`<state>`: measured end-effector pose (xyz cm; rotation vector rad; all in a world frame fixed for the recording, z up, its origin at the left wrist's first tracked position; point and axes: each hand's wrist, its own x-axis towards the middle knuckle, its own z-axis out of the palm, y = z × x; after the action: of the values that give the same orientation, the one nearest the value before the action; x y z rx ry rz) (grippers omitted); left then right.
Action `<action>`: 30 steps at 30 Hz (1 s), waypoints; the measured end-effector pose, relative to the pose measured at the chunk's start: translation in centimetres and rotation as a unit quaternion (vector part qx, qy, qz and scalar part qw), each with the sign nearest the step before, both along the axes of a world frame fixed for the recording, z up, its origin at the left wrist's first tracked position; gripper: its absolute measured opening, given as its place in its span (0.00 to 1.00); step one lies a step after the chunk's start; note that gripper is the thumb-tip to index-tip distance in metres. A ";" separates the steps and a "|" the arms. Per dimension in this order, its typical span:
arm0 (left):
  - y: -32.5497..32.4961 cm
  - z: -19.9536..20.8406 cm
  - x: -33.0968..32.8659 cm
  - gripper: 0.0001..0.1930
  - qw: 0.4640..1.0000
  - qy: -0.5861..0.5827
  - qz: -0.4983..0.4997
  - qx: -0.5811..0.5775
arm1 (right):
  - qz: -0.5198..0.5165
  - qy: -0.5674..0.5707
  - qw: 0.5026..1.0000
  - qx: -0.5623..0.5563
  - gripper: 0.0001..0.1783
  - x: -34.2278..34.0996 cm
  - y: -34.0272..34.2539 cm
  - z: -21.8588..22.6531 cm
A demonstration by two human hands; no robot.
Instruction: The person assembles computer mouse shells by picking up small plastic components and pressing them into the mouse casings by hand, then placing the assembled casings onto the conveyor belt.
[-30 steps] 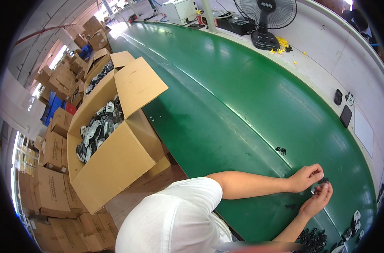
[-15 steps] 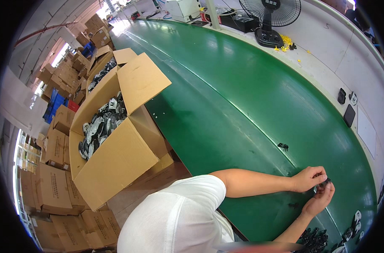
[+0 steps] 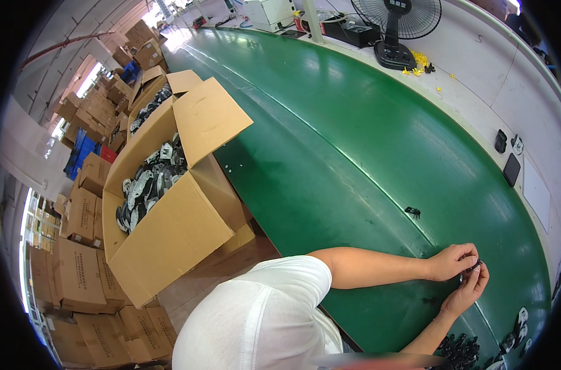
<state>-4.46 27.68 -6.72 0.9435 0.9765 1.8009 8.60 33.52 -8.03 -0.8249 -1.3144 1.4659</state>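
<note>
Over the right part of the green work surface, my left hand and my right hand meet fingertip to fingertip. Both are closed on one small black part, mostly covered by the fingers, so its exact kind does not show. Beyond the hands lies a small loose black piece. Beside my right forearm is a pile of small black parts, with several grey and black pieces to its right.
An open cardboard box full of grey and black parts stands at the left edge. Behind it is another filled box. A black fan, yellow bits and a dark phone-like slab line the far ledge.
The hands stay in nearly the same place. Fingers of the right hand have shifted slightly around the black part, and the whole view has moved a little.
</note>
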 end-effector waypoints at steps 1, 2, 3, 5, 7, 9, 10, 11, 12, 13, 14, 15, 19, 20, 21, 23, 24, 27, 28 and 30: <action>0.1 -0.1 0.0 0.10 0.999 -0.041 -0.011 -0.002 | -0.011 -0.020 1.000 0.021 0.13 -0.4 -0.3 0.3; 0.2 -0.2 -0.1 0.10 0.999 -0.041 -0.010 -0.003 | -0.010 -0.021 1.000 0.020 0.13 -0.6 -0.6 0.6; 0.4 -0.2 -0.3 0.10 0.997 -0.074 -0.022 -0.012 | -0.008 -0.002 1.000 0.014 0.13 -0.9 -0.8 0.8; 0.6 -0.4 -0.4 0.11 0.993 -0.111 -0.032 -0.022 | -0.006 0.017 1.000 0.008 0.13 -0.8 -0.8 0.6; 0.7 -0.7 -0.7 0.12 0.995 -0.090 -0.032 -0.030 | 0.015 0.005 1.000 0.021 0.13 -0.3 0.0 -0.3; 0.8 -0.9 -0.8 0.12 0.996 -0.069 -0.036 -0.037 | 0.020 0.014 1.000 0.006 0.12 -0.1 0.4 -1.0; 0.9 -0.9 -0.7 0.12 0.997 -0.061 -0.025 -0.039 | 0.026 0.024 0.999 -0.009 0.12 0.1 0.5 -1.2; 0.8 -0.9 -0.4 0.12 0.997 -0.055 -0.019 -0.042 | 0.018 0.022 1.000 -0.009 0.12 0.4 0.5 -1.1; 0.9 -0.8 -0.1 0.12 0.997 -0.057 -0.029 -0.042 | 0.027 0.029 0.999 -0.013 0.12 0.7 0.6 -1.0; 1.2 -0.8 0.1 0.12 0.996 -0.071 -0.032 -0.036 | 0.033 0.034 0.999 -0.015 0.12 1.0 0.7 -0.7; 1.4 -0.6 0.4 0.13 0.995 -0.086 -0.039 -0.030 | 0.016 0.031 0.999 -0.012 0.12 1.1 0.5 -0.5; 1.8 -1.2 0.6 0.13 0.993 -0.105 -0.047 -0.016 | 0.029 0.028 0.999 -0.012 0.12 0.8 0.4 -0.2; 1.5 -2.5 -0.5 0.11 0.997 -0.073 -0.027 -0.028 | 0.040 0.014 0.999 -0.009 0.10 -0.5 -0.5 0.2; 1.5 -2.8 -0.9 0.11 0.998 -0.055 -0.026 -0.031 | 0.043 0.000 0.999 -0.001 0.09 -0.9 -0.4 0.4; 1.3 -2.6 -0.8 0.11 0.997 -0.066 -0.026 -0.028 | 0.040 0.013 0.999 -0.013 0.09 -1.0 -0.5 0.5; 1.0 -1.9 -1.0 0.12 0.998 -0.042 -0.023 -0.041 | 0.046 0.042 0.998 -0.021 0.08 -1.2 -0.3 0.2; 0.8 -1.4 -0.7 0.12 0.997 -0.061 -0.015 -0.053 | 0.054 0.056 0.997 -0.020 0.08 -1.1 -0.3 0.1; 0.8 -1.6 -0.7 0.11 0.998 -0.004 0.031 -0.058 | 0.035 0.036 0.999 -0.018 0.07 -1.4 -0.6 0.6; 1.0 -1.7 -0.4 0.11 0.998 -0.004 0.012 -0.057 | 0.024 0.024 0.999 -0.010 0.07 -1.1 -0.6 0.6; 1.0 -1.9 -0.2 0.11 0.997 0.008 0.044 -0.068 | 0.029 0.029 0.999 -0.014 0.07 -1.0 -0.7 1.1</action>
<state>-4.65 28.69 -8.62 0.8418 1.1517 1.7769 7.63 32.77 -6.95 -0.7622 -1.2860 1.5460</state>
